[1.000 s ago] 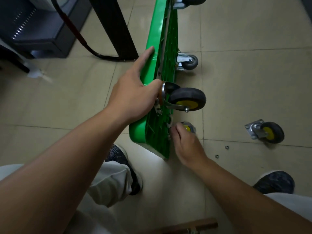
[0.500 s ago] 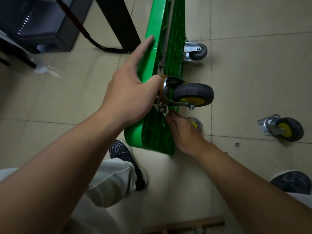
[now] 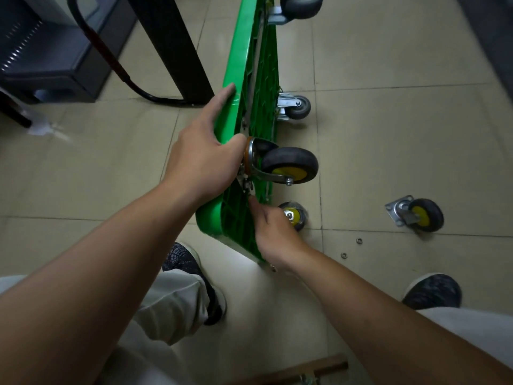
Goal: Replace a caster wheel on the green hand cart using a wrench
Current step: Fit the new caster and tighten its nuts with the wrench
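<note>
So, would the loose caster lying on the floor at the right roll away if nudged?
Probably not far: the loose caster lies tipped over, its square plate seemingly resting on the tiles, so it would likely pivot or drag. Its metal bracket suggests some heft.

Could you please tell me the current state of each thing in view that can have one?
green hand cart: tipped on its side edge, underside facing right.
left hand: grips the cart's upper edge.
yellow-hubbed caster: sits against the cart's underside.
right hand: fingertips at a fastener beside that caster; grip unclear.
loose caster: detached, lying on the floor.
small metal rings: loose on the floor.
</note>
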Demonstrator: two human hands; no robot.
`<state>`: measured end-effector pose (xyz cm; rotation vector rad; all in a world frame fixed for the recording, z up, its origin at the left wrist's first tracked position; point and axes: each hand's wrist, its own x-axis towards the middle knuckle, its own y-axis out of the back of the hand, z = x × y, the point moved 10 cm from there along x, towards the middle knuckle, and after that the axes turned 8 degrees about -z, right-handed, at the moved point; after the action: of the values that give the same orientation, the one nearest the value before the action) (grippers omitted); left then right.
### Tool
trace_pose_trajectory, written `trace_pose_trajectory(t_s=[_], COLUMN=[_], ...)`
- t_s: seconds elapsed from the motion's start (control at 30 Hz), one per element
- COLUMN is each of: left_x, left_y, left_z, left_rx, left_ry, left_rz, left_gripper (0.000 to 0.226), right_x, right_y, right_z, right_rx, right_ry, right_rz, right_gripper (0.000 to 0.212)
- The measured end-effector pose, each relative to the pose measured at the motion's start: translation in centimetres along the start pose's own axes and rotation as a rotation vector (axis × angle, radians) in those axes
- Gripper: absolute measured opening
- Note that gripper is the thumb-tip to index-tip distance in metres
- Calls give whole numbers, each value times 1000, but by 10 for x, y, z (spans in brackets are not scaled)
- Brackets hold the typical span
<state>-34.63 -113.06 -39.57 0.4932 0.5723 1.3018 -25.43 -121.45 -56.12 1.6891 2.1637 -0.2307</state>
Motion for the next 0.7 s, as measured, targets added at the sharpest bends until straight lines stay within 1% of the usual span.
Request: trace_pose_trajectory(t_s=[0.13,0.4,0.5,0.7], left_x=[0,1,1,1], left_y=[-2,-1,-3,-4], left_z=[1,-2,-3,-1], left_rx=[-3,-11,-17,-9], left_ry=[-2,4,7,3], left_rz=[-1,-8,-13,-3], left_gripper=[75,75,75,74], right_x=[-7,-8,-7,-13], right_y=[6,3,-4,-13], right_z=[-4,-1,4,0], right_rx=[45,66,124,267], right_ry=[-32,-85,-114,-148], right_rz=[31,48,43,61], right_gripper=[56,58,65,64])
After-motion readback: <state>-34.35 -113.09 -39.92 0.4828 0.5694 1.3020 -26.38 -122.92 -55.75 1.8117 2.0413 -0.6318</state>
